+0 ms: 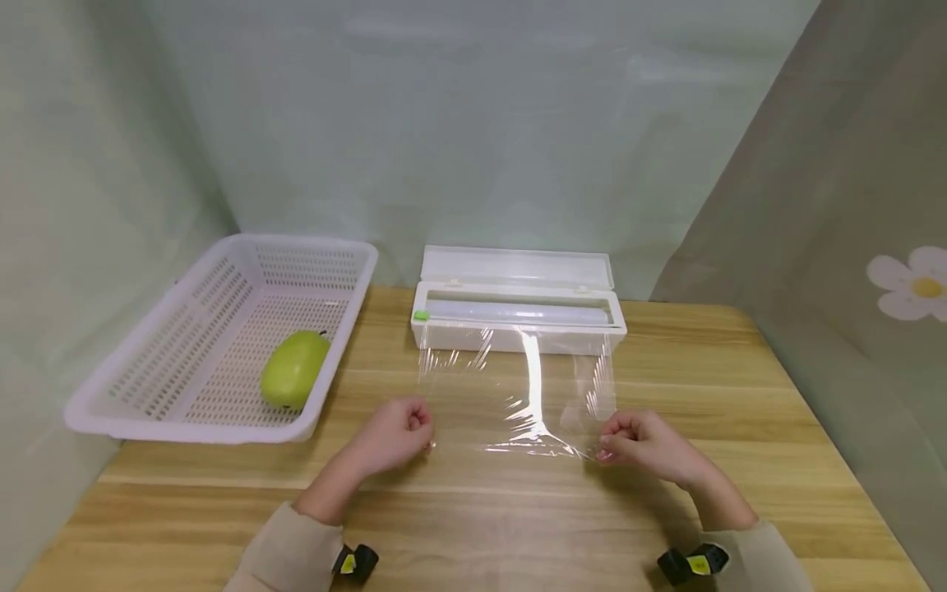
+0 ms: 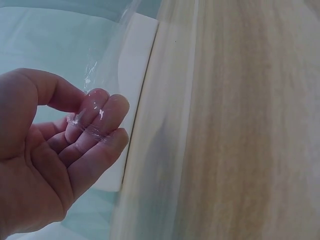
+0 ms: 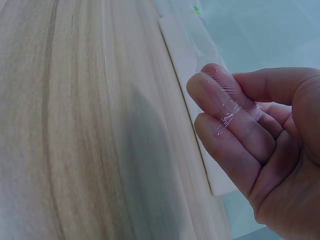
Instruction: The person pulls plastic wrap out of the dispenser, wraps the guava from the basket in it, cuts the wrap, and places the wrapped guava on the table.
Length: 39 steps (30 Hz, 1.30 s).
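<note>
A clear sheet of plastic wrap (image 1: 473, 403) stretches toward me from a white wrap dispenser box (image 1: 518, 339) with its lid raised. Inside the box lies the wrap roll (image 1: 510, 312), and a small green slider (image 1: 422, 315) sits at the left end of its front edge. My left hand (image 1: 399, 432) pinches the near left corner of the wrap between thumb and fingers. At the near right corner, my right hand (image 1: 647, 444) pinches it the same way. Both wrist views show crinkled film across the fingertips, above the wooden table.
To the left stands a white perforated basket (image 1: 185, 432) holding a green pear-like fruit (image 1: 294, 370). The wooden table (image 1: 503, 526) meets pale curtains (image 1: 503, 123) at the back and sides. A flower print (image 1: 917, 284) marks the right curtain.
</note>
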Tool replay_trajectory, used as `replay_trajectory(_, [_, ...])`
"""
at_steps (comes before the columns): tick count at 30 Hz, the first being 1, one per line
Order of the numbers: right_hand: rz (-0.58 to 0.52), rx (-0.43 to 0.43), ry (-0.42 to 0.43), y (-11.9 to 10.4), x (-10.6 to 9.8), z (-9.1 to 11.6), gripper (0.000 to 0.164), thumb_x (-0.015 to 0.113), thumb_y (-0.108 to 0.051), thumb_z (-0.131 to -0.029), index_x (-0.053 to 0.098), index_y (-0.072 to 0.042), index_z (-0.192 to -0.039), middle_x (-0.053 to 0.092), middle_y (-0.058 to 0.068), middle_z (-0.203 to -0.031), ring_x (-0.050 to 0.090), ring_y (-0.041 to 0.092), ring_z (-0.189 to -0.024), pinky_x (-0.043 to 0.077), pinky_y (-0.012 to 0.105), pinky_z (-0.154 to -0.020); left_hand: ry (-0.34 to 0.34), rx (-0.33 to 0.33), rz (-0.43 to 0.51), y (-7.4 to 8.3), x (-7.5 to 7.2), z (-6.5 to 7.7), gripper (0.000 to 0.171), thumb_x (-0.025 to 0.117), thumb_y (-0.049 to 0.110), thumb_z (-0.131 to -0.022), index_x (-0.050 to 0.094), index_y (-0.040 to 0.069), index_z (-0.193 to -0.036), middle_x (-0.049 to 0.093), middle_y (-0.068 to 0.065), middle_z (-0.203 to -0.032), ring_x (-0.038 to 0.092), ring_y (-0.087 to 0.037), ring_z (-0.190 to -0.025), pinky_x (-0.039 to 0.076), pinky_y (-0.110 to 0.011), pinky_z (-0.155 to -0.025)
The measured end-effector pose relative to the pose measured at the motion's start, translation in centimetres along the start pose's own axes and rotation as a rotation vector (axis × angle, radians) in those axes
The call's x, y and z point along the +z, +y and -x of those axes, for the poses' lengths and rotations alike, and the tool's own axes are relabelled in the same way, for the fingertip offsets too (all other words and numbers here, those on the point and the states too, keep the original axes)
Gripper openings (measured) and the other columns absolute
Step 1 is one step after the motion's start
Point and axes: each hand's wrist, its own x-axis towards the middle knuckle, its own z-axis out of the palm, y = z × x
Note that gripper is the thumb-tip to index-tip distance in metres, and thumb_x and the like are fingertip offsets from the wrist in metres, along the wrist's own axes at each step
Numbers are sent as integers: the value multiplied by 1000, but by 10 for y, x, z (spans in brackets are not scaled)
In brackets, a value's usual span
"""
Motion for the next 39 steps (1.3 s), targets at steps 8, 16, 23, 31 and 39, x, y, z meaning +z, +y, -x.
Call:
replay_trajectory(8, [46, 32, -1, 3, 2, 1, 16, 52, -5, -87, 56, 11, -88, 65, 5, -74, 65, 23, -75, 53, 34, -69, -19, 4, -23, -5, 5, 2, 7, 54, 5, -80, 55, 7, -73, 58, -3, -59, 45, -10, -44, 35, -20, -38])
replay_trajectory(16, [39, 46, -12, 5, 4, 1, 17, 52, -5, -87, 56, 11, -89, 65, 6, -74, 66, 24, -74, 53, 35, -68, -31, 24, -15, -8, 8, 4, 6, 54, 6, -79, 55, 6, -73, 58, -3, -60, 53, -13, -51, 39, -22, -42])
replay_trajectory(23, [29, 43, -25, 6, 5, -1, 16, 53, -6, -87, 56, 10, -89, 65, 7, -75, 65, 23, -75, 53, 35, -68, -42, 28, -4, -9, 8, 5, 6, 54, 5, -79, 55, 6, -72, 57, -3, -59, 53, -12, -51, 39, -21, -42])
replay_trajectory(31, [-2, 57, -33, 7, 6, -1, 19, 54, -6, -87, 56, 12, -88, 65, 12, -76, 64, 20, -74, 53, 36, -68, -53, 9, -11, -8, 6, 5, 8, 53, 6, -79, 55, 7, -71, 59, -4, -59, 52, -12, -50, 38, -22, -42])
replay_trajectory(39, [12, 41, -49, 8, 6, -1, 19, 55, -7, -87, 57, 12, -88, 65, 8, -74, 64, 20, -74, 53, 35, -68, -66, 38, -19, -9, 6, 6, 9, 52, 4, -79, 55, 6, -71, 59, -3, -58, 52, -11, -49, 40, -22, -42])
